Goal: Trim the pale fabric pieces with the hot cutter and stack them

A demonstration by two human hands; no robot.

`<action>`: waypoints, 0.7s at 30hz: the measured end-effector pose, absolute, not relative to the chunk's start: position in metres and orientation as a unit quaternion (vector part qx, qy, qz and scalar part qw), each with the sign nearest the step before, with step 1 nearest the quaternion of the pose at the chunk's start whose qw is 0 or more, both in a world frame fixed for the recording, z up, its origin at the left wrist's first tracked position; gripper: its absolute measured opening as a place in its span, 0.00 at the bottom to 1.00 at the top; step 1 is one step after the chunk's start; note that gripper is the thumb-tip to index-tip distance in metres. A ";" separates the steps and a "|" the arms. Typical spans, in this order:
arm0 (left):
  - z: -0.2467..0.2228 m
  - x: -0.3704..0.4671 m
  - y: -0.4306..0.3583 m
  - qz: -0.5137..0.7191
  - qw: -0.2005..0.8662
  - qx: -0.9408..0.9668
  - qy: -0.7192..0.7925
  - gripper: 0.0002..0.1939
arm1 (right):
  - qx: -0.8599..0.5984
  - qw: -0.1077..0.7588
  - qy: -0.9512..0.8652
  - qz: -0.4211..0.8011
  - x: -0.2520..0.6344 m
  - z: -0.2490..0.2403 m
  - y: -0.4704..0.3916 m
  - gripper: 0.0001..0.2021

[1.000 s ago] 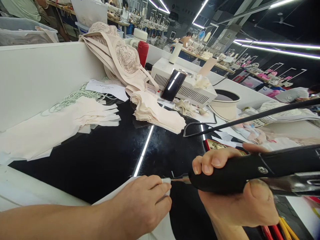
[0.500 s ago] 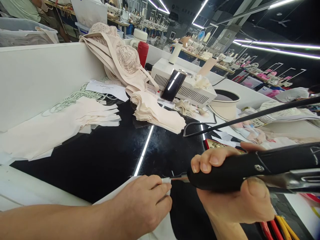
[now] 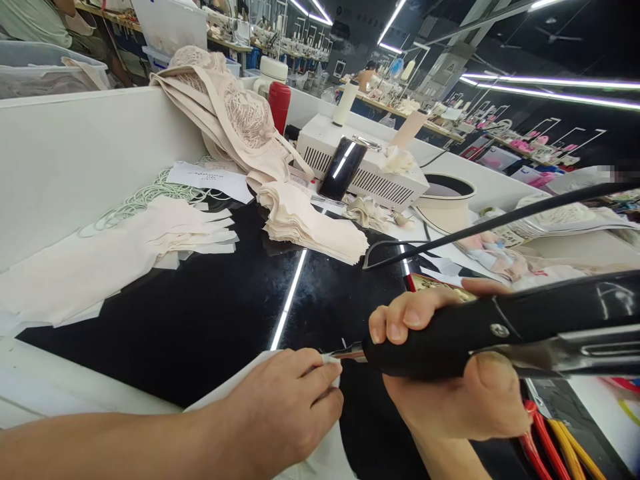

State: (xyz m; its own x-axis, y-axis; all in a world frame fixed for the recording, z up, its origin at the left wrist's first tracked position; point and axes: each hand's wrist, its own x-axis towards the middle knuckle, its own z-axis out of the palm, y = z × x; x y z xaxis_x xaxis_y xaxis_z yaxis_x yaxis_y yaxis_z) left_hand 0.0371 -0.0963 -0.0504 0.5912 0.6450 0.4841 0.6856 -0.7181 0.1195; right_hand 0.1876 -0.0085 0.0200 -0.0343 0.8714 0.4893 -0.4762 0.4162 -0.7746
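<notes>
My left hand [image 3: 290,407] is closed on a piece of white fabric [image 3: 323,457] at the front of the black tabletop [image 3: 200,313]. Wrapped round a black handheld tool [image 3: 430,340] with a metal lever is my right hand [image 3: 450,393]. The tool's thin metal tip meets the fabric edge at my left fingertips; the exact contact is too small to make out. Beyond my hands lies a stack of cream fabric pieces [image 3: 310,223]. A larger spread of pale cut pieces [image 3: 115,253] lies at the left.
A black cable [image 3: 490,223] runs from the right over the table. At the back stand a white vented box [image 3: 365,160], a phone [image 3: 343,168], a red bottle [image 3: 279,107] and lace bra pieces [image 3: 240,113]. Red- and yellow-handled tools [image 3: 550,440] lie at the lower right.
My right hand and the black tool have shifted slightly left, with the tip now further in at my left fingertips. My left hand has hardly moved. The view has shifted a little.
</notes>
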 end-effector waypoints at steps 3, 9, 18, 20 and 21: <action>-0.050 0.036 -0.096 -0.226 0.040 -0.900 -0.371 0.10 | -0.193 0.667 -0.521 0.497 0.187 0.019 -0.006 0.24; -0.046 0.030 -0.092 -0.206 0.032 -0.913 -0.349 0.11 | -0.212 0.668 -0.579 0.417 0.193 0.028 -0.005 0.24; -0.043 -0.013 -0.065 -0.191 0.056 -0.889 -0.412 0.11 | -0.266 0.688 -0.560 0.378 0.199 0.046 -0.020 0.27; -0.038 -0.028 -0.062 -0.184 0.065 -0.889 -0.414 0.11 | -0.254 0.693 -0.553 0.387 0.199 0.042 -0.025 0.26; -0.035 -0.034 -0.062 -0.183 0.069 -0.889 -0.415 0.11 | -0.248 0.694 -0.550 0.392 0.198 0.039 -0.026 0.25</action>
